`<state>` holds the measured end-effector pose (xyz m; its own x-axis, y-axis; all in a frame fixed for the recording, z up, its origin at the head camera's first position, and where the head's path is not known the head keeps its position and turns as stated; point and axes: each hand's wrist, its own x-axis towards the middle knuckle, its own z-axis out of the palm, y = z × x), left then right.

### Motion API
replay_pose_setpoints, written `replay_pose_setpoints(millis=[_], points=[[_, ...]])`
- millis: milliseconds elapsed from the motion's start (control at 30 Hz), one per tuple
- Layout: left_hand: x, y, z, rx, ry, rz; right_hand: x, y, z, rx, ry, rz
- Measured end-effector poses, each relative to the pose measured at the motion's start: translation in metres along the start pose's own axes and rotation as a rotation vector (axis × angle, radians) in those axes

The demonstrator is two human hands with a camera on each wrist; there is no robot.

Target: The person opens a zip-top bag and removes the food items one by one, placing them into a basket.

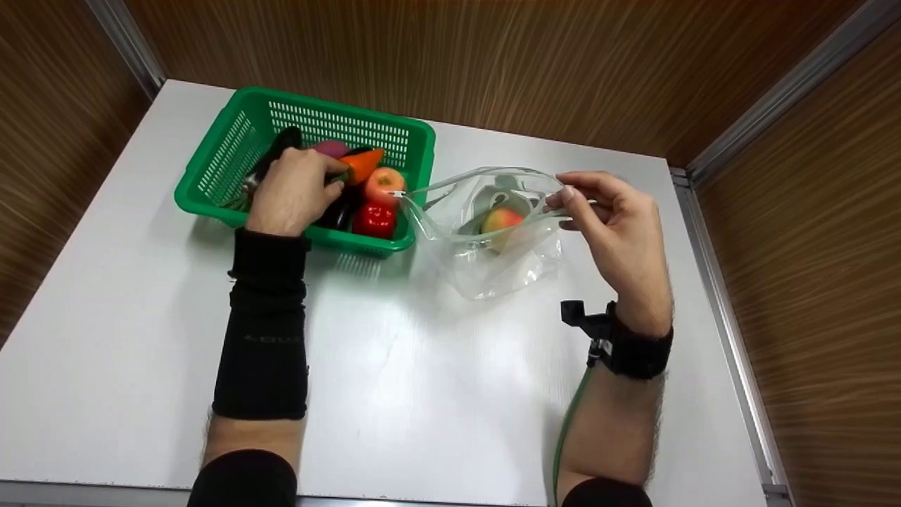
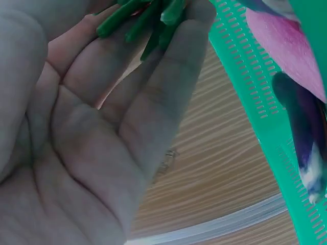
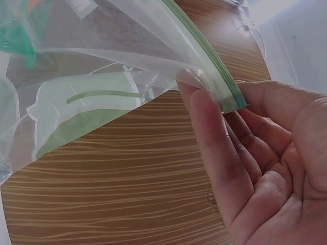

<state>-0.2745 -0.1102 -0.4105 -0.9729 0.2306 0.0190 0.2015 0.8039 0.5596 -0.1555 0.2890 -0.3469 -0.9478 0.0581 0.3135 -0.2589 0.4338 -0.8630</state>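
My left hand [image 1: 292, 190] reaches into a green basket [image 1: 215, 158] and grips an orange carrot [image 1: 364, 164] at its leafy end. The green stems [image 2: 138, 18] lie under its fingertips in the left wrist view. To the right, my right hand [image 1: 581, 204] pinches the zip rim of a clear plastic bag [image 1: 493, 271] and holds its mouth open toward the basket. In the right wrist view the zip strip [image 3: 204, 56] sits between thumb and fingers [image 3: 214, 132]. A red-yellow fruit [image 1: 501, 220] lies inside the bag.
The basket also holds an apple [image 1: 383, 184], a red pepper [image 1: 374, 219], a dark eggplant [image 1: 280, 144] and a pink item [image 1: 331, 148]. It stands at the back left of a white table [image 1: 422, 394]. Wood-panel walls close in on three sides.
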Motion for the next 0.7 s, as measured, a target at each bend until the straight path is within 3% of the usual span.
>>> replay_pose_setpoints(millis=[200, 333, 500, 700], points=[[-0.005, -0.007, -0.005, 0.105, -0.055, -0.069, 0.000, -0.001, -0.001, -0.028, -0.021, 0.004], [-0.009, 0.001, -0.007, 0.130, -0.077, -0.059, -0.001, -0.002, -0.001, -0.032, -0.019, 0.011], [-0.015, 0.023, -0.013, 0.084, -0.023, 0.033, -0.001, -0.001, -0.001, -0.026, -0.018, 0.011], [-0.031, 0.050, -0.019, 0.023, 0.078, 0.207, 0.000, -0.002, 0.002, -0.015, -0.030, 0.007]])
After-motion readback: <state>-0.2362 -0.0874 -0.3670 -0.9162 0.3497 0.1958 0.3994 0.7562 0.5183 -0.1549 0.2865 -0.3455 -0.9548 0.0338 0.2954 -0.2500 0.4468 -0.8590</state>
